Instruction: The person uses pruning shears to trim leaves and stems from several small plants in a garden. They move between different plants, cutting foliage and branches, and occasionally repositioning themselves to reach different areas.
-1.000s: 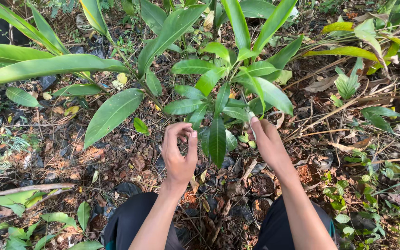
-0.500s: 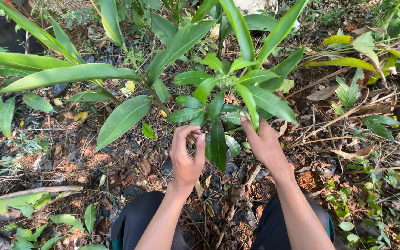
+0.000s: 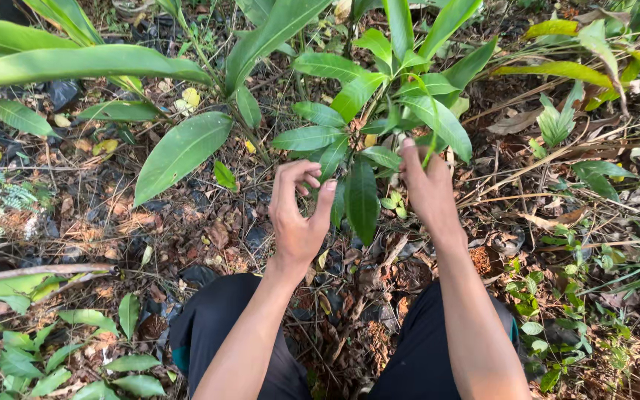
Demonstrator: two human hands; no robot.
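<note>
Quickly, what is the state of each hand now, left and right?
Left hand: open, fingers curled, holding nothing, beside a drooping leaf of the sapling.
Right hand: raised among the leaves; grip cannot be told.

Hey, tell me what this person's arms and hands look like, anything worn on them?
Both forearms are bare, with no sleeves in view. The left hand and the right hand wear no gloves, and no rings, watch or bands show. Below the arms, dark trousers cover the legs.
</note>
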